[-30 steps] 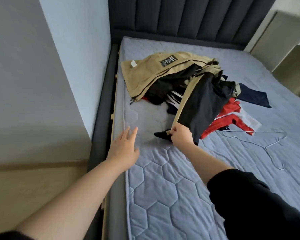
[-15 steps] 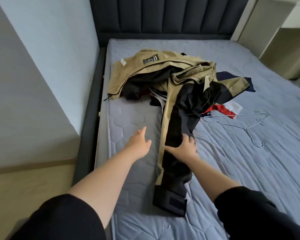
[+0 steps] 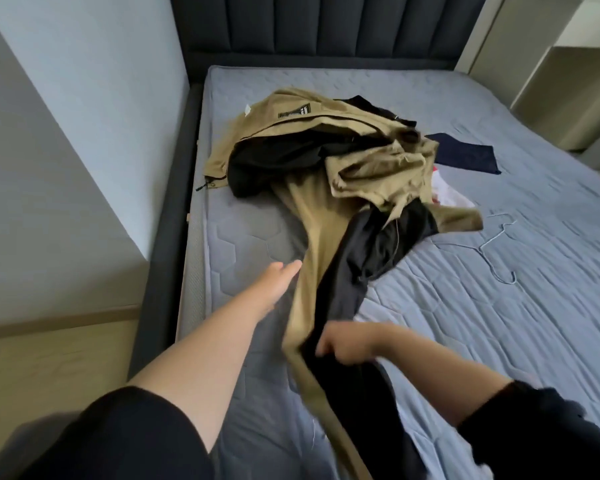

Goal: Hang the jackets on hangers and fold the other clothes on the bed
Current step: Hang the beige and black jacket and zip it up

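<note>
A tan and black jacket [image 3: 326,143] lies heaped in the middle of the grey quilted mattress [image 3: 465,306]. One long sleeve, tan on the left and black on the right, stretches from the heap toward me. My right hand [image 3: 347,342] grips that sleeve low down, blurred by motion. My left hand [image 3: 274,285] reaches out flat with straight fingers, its tips touching the sleeve's tan edge. A thin wire hanger [image 3: 496,251] lies on the mattress to the right of the heap. A navy garment [image 3: 465,155] and a red and white one [image 3: 444,192] peek out behind the jacket.
The dark padded headboard [image 3: 326,26] stands at the far end. A grey wall [image 3: 84,116] runs close along the bed's left frame [image 3: 163,271]. Pale cabinets [image 3: 568,81] stand at the back right.
My right hand has pulled the sleeve much nearer to me, stretching it out of the heap. The jacket heap has shifted and now hides more of the red garment. My left hand stays extended.
</note>
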The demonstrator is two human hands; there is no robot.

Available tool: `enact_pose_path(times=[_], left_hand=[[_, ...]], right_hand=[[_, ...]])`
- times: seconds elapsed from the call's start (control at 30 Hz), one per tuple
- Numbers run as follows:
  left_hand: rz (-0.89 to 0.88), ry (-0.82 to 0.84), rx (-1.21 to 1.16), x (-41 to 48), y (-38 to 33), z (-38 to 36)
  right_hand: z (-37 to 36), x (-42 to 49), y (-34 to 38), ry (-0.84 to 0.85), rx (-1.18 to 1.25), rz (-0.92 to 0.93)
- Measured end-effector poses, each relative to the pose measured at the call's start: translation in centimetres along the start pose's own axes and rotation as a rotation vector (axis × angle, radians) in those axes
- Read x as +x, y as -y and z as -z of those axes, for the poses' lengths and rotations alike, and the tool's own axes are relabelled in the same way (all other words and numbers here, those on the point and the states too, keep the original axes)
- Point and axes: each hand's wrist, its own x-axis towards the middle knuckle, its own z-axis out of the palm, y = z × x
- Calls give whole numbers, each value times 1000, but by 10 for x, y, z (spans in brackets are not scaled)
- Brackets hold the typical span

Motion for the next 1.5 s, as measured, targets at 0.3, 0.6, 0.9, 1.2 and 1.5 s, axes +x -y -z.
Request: enact_pose_path(times=[0.3,0.6,0.9,1.2,1.5], left_hand=[[34,33,287,-6,22,-38],[200,16,94,-6,36,-31],[-19,132,221,-7,41,-10],[-130,268,216,-12,29,19],[7,487,386,-30,32,49]], right_hand=[[1,-8,-45,-760,577,-341],[39,26,-79,-958,1667,-667],[26,42,-86,-1071,1775,-678],[17,52,-61,-1119,1716,-648],[40,33,-54,-909,2277,-45]])
